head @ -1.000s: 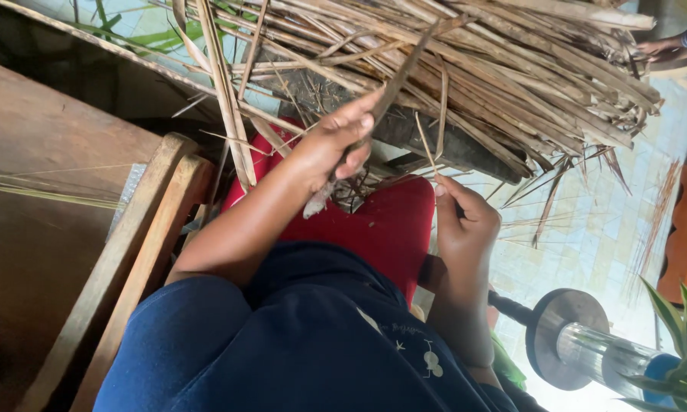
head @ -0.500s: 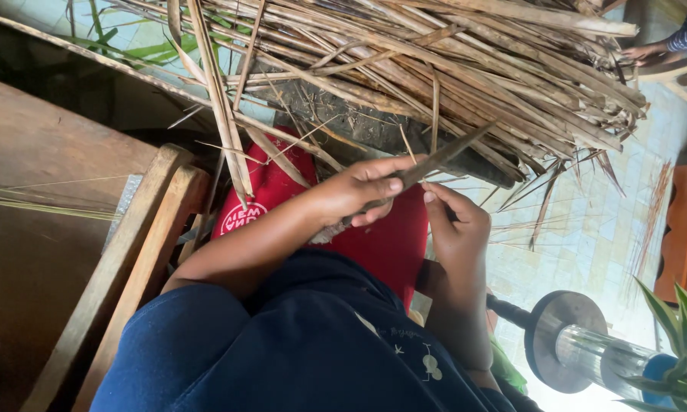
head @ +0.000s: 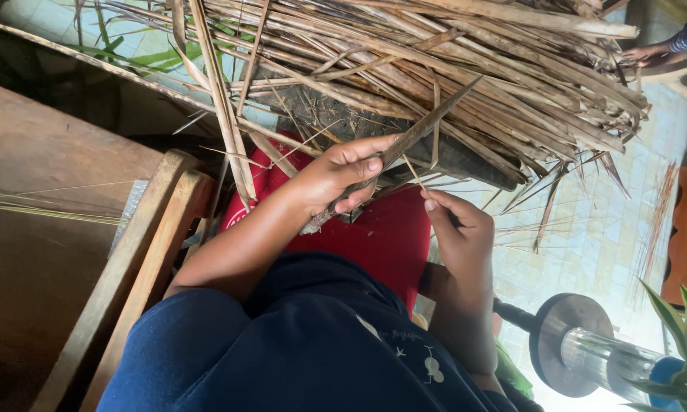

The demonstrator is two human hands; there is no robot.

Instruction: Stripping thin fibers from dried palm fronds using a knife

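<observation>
the person is sitting with a red cloth (head: pixel 389 236) over the lap, and everything is arranged around it. just above the cloth's upper edge the left hand (head: pixel 343 177) is closing its fingers around the lower end of a long dry leaf strip (head: pixel 427 126), thumb pressing on top, so the hand is clamped on it. the strip is slanting up and away from the cloth toward the big heap of dried palm leaves (head: pixel 465 69) lying beyond the cloth. at the cloth's right edge the right hand (head: pixel 458 229) is curling loosely, its fingertips pinching a thin pale sliver (head: pixel 414 172) that is rising toward the strip; the two hands are sitting near each other but not touching. below the cloth a dark blue sleeve (head: pixel 282 358) is covering the arm. left of the cloth wooden slats (head: pixel 141 252) are leaning. to the right of the cloth, further off, a round metal stand (head: pixel 568 343) is resting on the tiled floor (head: pixel 610 229). far beyond the heap another person's hand (head: pixel 648 53) is showing.
</observation>
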